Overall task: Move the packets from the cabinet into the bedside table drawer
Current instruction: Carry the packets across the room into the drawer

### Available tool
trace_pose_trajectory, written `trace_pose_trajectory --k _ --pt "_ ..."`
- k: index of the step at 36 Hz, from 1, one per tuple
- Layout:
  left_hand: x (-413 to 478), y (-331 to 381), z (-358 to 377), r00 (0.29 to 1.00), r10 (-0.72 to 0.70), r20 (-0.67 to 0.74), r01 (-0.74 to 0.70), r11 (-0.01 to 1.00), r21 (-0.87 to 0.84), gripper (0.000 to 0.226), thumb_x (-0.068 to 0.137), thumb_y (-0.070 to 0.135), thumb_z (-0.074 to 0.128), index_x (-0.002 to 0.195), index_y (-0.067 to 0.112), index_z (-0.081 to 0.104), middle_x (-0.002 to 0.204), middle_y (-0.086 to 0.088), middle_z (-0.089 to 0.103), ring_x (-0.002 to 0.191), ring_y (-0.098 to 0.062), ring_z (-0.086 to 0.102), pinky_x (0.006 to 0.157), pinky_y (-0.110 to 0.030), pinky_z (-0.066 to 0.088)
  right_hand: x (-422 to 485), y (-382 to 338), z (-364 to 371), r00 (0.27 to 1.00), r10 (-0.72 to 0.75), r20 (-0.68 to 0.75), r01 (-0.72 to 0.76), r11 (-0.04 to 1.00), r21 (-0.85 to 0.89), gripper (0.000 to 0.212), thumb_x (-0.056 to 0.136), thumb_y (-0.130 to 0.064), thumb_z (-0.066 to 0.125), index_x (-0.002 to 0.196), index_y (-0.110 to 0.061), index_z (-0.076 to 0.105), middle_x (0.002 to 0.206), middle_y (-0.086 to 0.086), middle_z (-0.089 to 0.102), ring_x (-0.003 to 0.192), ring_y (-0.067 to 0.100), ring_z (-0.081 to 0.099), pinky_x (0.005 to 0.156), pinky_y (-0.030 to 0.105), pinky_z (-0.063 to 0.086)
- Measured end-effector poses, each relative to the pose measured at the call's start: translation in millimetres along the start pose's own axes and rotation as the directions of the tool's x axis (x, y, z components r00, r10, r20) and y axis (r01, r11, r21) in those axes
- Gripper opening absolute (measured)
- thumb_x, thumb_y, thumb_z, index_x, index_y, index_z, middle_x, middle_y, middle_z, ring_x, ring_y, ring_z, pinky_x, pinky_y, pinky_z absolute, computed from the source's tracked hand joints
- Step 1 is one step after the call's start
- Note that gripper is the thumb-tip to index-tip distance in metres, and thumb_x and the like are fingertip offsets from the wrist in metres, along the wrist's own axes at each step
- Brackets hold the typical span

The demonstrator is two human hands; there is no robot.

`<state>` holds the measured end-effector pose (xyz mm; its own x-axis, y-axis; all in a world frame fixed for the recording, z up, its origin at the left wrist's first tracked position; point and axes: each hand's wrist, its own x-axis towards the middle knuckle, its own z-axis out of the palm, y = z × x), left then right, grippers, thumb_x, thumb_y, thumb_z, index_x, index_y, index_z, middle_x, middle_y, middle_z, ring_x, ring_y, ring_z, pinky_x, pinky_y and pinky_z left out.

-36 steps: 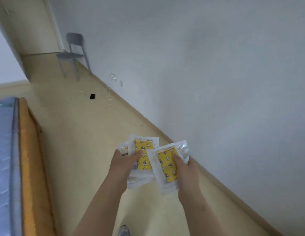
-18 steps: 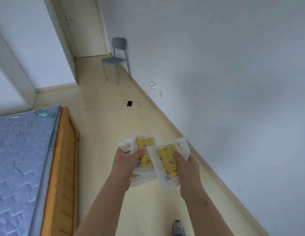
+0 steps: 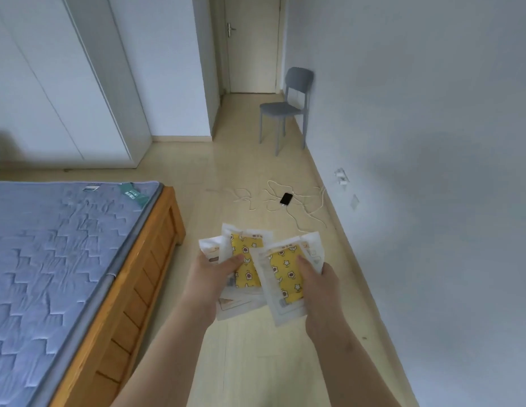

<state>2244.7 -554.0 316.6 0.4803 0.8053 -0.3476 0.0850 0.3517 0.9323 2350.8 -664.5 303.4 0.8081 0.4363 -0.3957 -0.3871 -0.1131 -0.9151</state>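
Right of the bed, the left hand and right hand each clamp fingers and thumb on packets (yellow, star-printed).

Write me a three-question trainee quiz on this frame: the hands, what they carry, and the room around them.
1. True or false: the left hand and the right hand each hold packets.
2. What lies on the floor in front of the chair? A) phone B) cup C) book
3. Fill in: the bed is on the person's ____ side.

Key: 1 true; 2 A; 3 left.
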Motion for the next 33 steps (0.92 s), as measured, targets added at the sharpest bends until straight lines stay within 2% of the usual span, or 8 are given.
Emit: trace_pose_trajectory --k 3,8,13,17,21,24,28,33 --pt "47 12 -1 0.998 -0.010 -0.069 0.007 0.999 -0.035 0.021 0.083 0.009 0.069 0.102 0.015 0.063 0.086 -0.004 0.074 0.077 -0.025 0.072 0.064 -0.039 0.058 44 -11 29 0.999 0.003 0.053 -0.002 1.000 -0.030 0.015 0.090 -0.024 0.059 0.094 -0.010 0.058 0.084 0.006 0.065 0.066 0.017 0.061 0.054 0.024 0.048" --pt "148 44 -3 0.992 0.033 -0.121 -0.041 0.997 -0.063 0.023 0.084 0.008 0.068 0.106 0.014 0.063 0.091 -0.005 0.074 0.079 -0.024 0.072 0.062 -0.035 0.058 130 -38 96 0.994 -0.032 0.100 0.040 0.996 -0.078 0.012 0.090 -0.023 0.059 0.093 -0.011 0.058 0.080 0.003 0.064 0.063 0.014 0.059 0.049 0.020 0.045" --pt "259 94 -8 0.991 0.050 -0.122 -0.056 0.997 -0.048 0.024 0.084 0.011 0.069 0.106 0.014 0.064 0.090 -0.005 0.074 0.079 -0.026 0.072 0.073 -0.046 0.058 217 -83 173 0.989 -0.045 0.139 0.056 0.995 -0.079 0.014 0.090 -0.025 0.060 0.093 -0.011 0.059 0.084 0.005 0.066 0.068 0.017 0.061 0.054 0.024 0.047" --pt "343 139 -7 0.983 0.096 -0.157 -0.104 0.994 -0.044 0.014 0.083 0.009 0.069 0.093 0.018 0.064 0.078 0.001 0.073 0.071 -0.019 0.071 0.059 -0.034 0.055 280 -122 228 0.987 -0.048 0.153 0.054 0.998 -0.036 0.011 0.090 -0.023 0.059 0.093 -0.013 0.062 0.084 0.003 0.068 0.067 0.016 0.063 0.053 0.022 0.049" --pt "412 168 -3 0.982 0.065 -0.179 -0.074 0.996 -0.043 0.014 0.083 0.009 0.069 0.092 0.017 0.063 0.078 0.000 0.073 0.070 -0.019 0.071 0.060 -0.035 0.057 339 -145 269 0.989 -0.019 0.150 0.022 1.000 -0.012 0.010 0.090 -0.022 0.060 0.091 -0.012 0.062 0.081 0.003 0.067 0.067 0.017 0.062 0.056 0.025 0.049" --pt "465 184 0 0.983 0.035 -0.183 -0.042 0.999 -0.034 0.017 0.083 0.010 0.069 0.099 0.014 0.064 0.085 -0.004 0.074 0.076 -0.023 0.072 0.068 -0.041 0.058 389 -157 299 0.990 0.000 0.143 -0.001 1.000 0.002 0.008 0.090 -0.022 0.060 0.088 -0.015 0.060 0.079 0.001 0.065 0.066 0.016 0.061 0.055 0.025 0.046" --pt "542 202 8 0.975 0.027 -0.219 -0.039 0.998 -0.049 0.016 0.084 0.010 0.068 0.099 0.014 0.064 0.086 -0.004 0.073 0.074 -0.021 0.071 0.058 -0.033 0.055 465 -173 337 0.986 0.001 0.170 0.001 1.000 -0.011 0.010 0.091 -0.024 0.059 0.085 -0.015 0.060 0.077 0.001 0.064 0.065 0.015 0.060 0.054 0.025 0.046" --pt "645 234 23 0.964 0.024 -0.266 -0.043 0.997 -0.067 0.017 0.084 0.007 0.068 0.101 0.009 0.065 0.086 -0.008 0.074 0.074 -0.024 0.071 0.061 -0.034 0.056 571 -209 392 0.980 0.010 0.201 -0.004 1.000 -0.030 0.014 0.090 -0.027 0.060 0.083 -0.014 0.059 0.081 0.004 0.064 0.066 0.018 0.060 0.059 0.027 0.048"
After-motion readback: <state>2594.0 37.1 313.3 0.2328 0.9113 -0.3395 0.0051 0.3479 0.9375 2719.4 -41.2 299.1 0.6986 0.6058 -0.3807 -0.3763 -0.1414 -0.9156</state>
